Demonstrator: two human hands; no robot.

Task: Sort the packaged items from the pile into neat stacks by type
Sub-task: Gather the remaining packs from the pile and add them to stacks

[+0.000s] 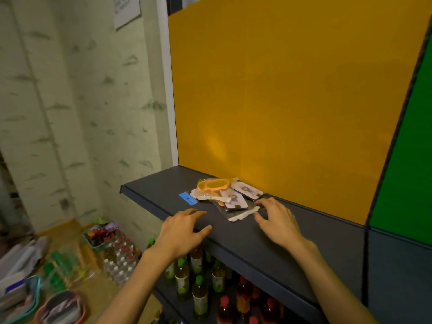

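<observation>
A small pile of packaged items [228,197] lies on the dark shelf [163,195] against the yellow back panel. On top at the back sits an orange ring-shaped item in clear wrap [213,184]. White cards with a purple picture [247,189] lie to its right and in the middle. A clear flat pack with a white strip [243,214] sticks out at the front. My left hand [184,230] hovers over the shelf's front edge, fingers spread, holding nothing. My right hand [275,218] is just right of the pile, its fingertips at the clear pack's edge.
A blue label [188,198] is stuck on the shelf left of the pile. Bottled drinks [198,284] fill the shelf below. On the floor to the left stand packs of small bottles [119,260] and baskets of goods [99,235]. A green panel [409,160] is at right.
</observation>
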